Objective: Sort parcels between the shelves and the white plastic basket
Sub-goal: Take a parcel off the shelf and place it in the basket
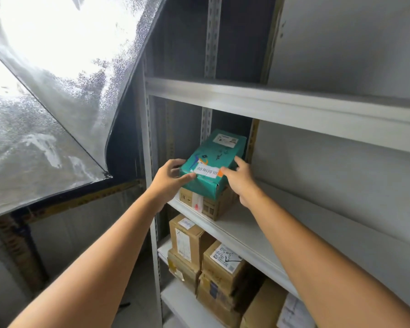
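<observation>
Head view: both hands clasp the green parcel (pixel 211 162) at the left end of the shelf (pixel 246 229)
Left hand (pixel 169 178) and right hand (pixel 239 181) grip its near corners, probably steadying it atop a brown carton (pixel 208 205) at the shelf's front edge; the white basket is out of sight

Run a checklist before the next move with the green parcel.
1. Grip of left hand on green parcel: ok, at its left front corner.
2. Grip of right hand: ok, at the right front corner.
3. Support: ok, green parcel rests on brown box.
4. Seat of brown box on shelf: ok, near the front edge.
5. Room under upper shelf: ok, gap above the parcel.
6. Sight of basket: not ok, out of view.
</observation>
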A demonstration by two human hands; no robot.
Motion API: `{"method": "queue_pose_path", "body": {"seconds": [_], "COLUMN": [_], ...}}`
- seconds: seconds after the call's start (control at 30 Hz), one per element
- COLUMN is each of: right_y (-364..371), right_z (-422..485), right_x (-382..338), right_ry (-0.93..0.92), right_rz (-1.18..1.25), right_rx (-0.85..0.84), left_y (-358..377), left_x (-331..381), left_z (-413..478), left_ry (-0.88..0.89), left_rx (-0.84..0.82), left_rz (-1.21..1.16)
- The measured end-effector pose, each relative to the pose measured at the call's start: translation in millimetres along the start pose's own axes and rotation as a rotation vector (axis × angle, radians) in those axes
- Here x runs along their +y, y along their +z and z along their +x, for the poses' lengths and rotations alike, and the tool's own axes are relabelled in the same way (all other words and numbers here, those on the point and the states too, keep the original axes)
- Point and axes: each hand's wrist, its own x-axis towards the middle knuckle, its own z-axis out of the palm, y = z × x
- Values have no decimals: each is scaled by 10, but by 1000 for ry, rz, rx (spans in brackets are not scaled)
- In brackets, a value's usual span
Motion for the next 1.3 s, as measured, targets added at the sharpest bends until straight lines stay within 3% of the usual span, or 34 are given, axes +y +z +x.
{"method": "queue_pose_path", "body": {"seconds": [0.27, 0.43, 0.73, 0.93, 1.13, 1.3], "right_y": [-62, -52, 124, 15, -209, -366], "right_z": [-619, -1264, -2639, -3585, -4542, -5319], "right_x": [47, 123, 369, 610, 1067, 1398], "right_ry": [-37, -34, -111, -158, -76, -115], "right_rz": [98, 211, 123, 51, -1, -130], "right_rx": [-164, -421, -769, -1006, -1101, -1150], "left_y": [6, 19, -99, -12, 340, 656], "left_x": [72, 5, -155, -463, -950, -1318], "left_z": [-896, -1797, -3494, -4627, -5737, -6584], "left_ry": [-11, -49, -185, -290, -352, -448], "left_rx": [135, 286, 586, 680, 802, 945], "left_rz": [-20, 27, 187, 168, 90, 96]}}
